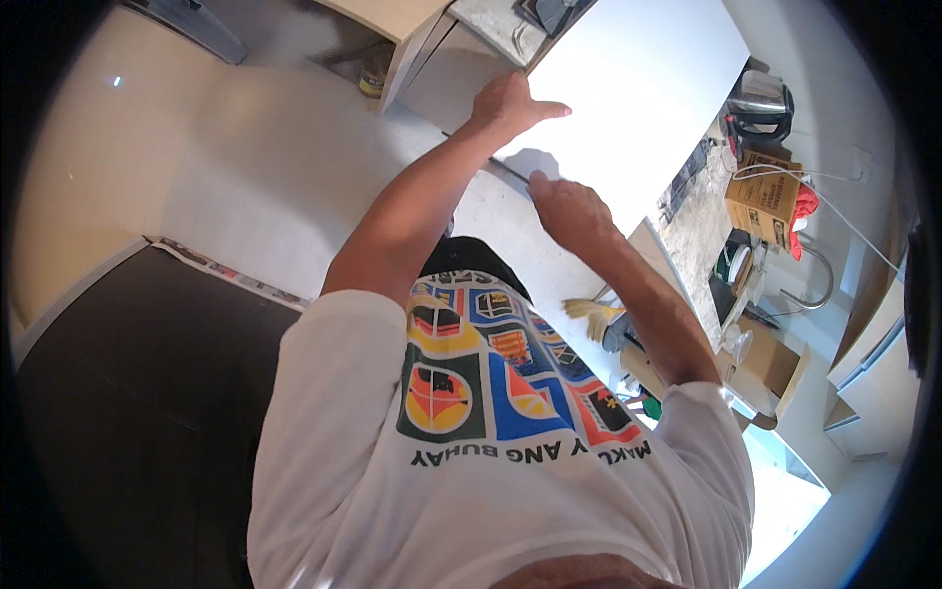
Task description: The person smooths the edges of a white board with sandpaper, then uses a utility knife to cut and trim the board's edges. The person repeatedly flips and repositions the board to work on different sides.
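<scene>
A large white board (pixel 628 88) lies tilted across the picture in front of me, its smooth face brightly lit. My left hand (pixel 510 106) is at its left edge, thumb stretched over the face and fingers curled down out of sight at the side. Closer to me, my right hand (pixel 574 211) is closed at the board's near edge. The thumb side is on top, and the other fingers are mostly hidden. A shadow falls on the board just beyond this hand. A thin dark strip runs along the near edge between both hands.
On the right, a cluttered counter (pixel 692 231) carries a cardboard box (pixel 763 201), an electric kettle (pixel 763 103) and a curved faucet (pixel 822 280). A straw broom (pixel 592 316) stands below. A wooden cabinet (pixel 402 25) is at the far left, and a dark panel (pixel 147 402) fills the lower left.
</scene>
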Motion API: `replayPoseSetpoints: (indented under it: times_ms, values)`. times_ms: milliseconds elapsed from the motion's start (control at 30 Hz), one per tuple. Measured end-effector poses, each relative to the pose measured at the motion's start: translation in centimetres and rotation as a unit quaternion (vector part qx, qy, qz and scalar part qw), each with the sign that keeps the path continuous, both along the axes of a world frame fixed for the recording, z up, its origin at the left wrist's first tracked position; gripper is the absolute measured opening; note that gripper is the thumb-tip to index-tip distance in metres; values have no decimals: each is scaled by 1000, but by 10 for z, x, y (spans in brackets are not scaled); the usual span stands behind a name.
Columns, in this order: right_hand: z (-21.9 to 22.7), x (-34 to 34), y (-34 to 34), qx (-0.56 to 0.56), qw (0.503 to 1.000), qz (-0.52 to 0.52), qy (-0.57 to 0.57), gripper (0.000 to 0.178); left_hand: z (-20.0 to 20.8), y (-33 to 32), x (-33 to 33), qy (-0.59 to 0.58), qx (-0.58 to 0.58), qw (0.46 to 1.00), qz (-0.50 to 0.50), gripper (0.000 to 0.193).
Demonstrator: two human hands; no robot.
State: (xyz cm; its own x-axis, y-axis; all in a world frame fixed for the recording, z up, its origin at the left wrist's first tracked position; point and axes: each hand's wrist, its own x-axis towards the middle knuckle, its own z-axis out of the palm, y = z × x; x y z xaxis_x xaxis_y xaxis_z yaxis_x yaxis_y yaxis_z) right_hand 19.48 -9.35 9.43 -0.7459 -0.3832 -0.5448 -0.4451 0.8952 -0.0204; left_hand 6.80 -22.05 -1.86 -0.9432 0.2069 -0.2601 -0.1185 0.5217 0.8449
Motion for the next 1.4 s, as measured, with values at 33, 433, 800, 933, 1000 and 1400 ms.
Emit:
replayPoseSetpoints:
  times_ms: [33,433,800,933,1000,1400]
  values:
    - [6,0,-1,13,1000,-2,-9,16,0,1,1,4,-4,1000,3,84]
    - [5,12,34,16,999,-36,-26,14,7,-3,4,-31,-1,1000,0,95]
    - [-46,-3,27,-33,995,-61,-65,23,-5,7,-3,-29,-51,998,-4,90]
    - [-33,21,28,-153,985,-18,72,21,-20,4,-5,49,-52,997,35,83]
    - [-13,15,32,-41,999,7,-21,19,-15,4,-7,12,-48,999,19,80]
    - [-13,38,85,-37,999,-20,-9,22,2,5,1,25,-83,996,16,83]
